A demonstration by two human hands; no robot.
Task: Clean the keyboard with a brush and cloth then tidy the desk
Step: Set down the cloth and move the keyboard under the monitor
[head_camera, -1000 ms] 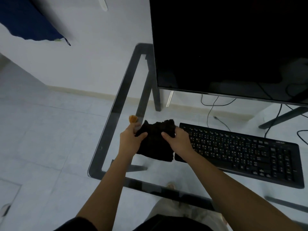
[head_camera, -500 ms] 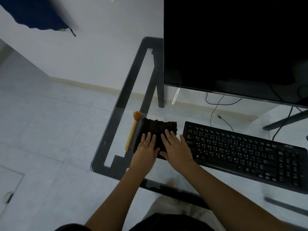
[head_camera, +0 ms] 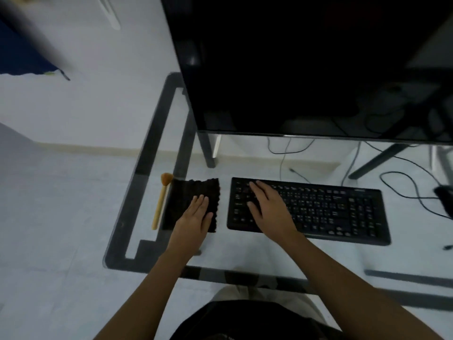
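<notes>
A black keyboard (head_camera: 331, 209) lies on the glass desk (head_camera: 137, 173) in front of the monitor. Left of it a folded dark cloth (head_camera: 186, 192) lies flat, and a small brush (head_camera: 162, 200) with a wooden handle and orange bristles lies along the cloth's left edge. My left hand (head_camera: 195, 218) rests flat on the cloth with straight fingers. My right hand (head_camera: 267, 204) lies on the left end of the keyboard, fingers spread over the keys.
A large dark monitor (head_camera: 306, 65) fills the upper right, its stand legs reaching down behind the keyboard. Cables (head_camera: 404, 182) trail on the floor under the glass. A dark object (head_camera: 445, 195) sits at the right edge. The desk's left rim is near the brush.
Both hands laid the folded cloth flat beside the brush. My right hand then left the cloth and moved right onto the keyboard. My left hand stays on the cloth.
</notes>
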